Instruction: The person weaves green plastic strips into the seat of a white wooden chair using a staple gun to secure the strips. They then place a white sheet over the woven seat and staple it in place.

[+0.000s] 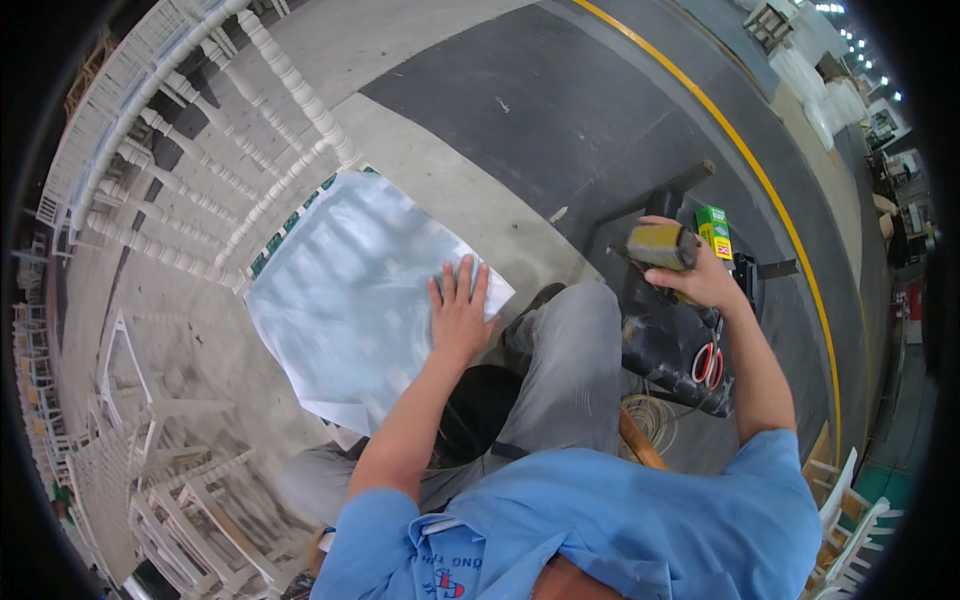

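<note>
My left hand (462, 318) lies flat, fingers spread, on the near right part of a pale bluish-white sheet (350, 290). The sheet covers the seat of a white chair (285, 70) with turned spindles. A strip of dark green pattern (290, 228) shows along the seat's far left edge. Off to the right, my right hand (708, 275) grips a worn yellow-and-grey staple gun (662, 247) above a black padded stool (655, 340). Its nose is hard to make out.
On the stool are a green-and-yellow box (714, 230) and red-handled scissors (708, 365). A coiled hose (652, 420) lies below it. White chair frames (190, 490) crowd the lower left. A yellow line (745, 140) curves along the grey floor.
</note>
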Tool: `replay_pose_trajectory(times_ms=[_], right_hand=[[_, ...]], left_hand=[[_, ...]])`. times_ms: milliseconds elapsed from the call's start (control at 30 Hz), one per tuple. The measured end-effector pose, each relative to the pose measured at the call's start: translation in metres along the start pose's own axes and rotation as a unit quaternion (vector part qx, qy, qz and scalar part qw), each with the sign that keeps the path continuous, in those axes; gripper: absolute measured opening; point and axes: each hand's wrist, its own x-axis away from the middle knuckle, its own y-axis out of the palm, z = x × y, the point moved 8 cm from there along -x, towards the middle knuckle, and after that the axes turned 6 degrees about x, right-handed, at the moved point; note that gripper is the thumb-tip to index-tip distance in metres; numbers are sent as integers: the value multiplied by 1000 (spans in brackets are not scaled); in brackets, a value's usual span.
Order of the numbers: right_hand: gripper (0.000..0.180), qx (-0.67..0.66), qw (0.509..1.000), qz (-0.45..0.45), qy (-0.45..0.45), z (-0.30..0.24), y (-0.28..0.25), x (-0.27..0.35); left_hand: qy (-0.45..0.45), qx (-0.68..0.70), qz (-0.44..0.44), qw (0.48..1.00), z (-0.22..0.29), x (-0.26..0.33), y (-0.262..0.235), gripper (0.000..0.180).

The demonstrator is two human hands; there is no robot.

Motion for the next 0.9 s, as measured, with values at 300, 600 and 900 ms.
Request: replay_pose_trajectory(times_ms=[300,600,900], right_hand=[[70,219,924,-260,-176,-32,113,-83],[69,286,882,-329,-178,-1,169,-126],[67,333,861,-349,-161,-5,191,-130]], left_hand=[[2,14,1,1000,-1,-13,17,100],[-37,40,-2,998,-7,-14,18,99],[-40,22,-23,999,-13,-12,19,98]])
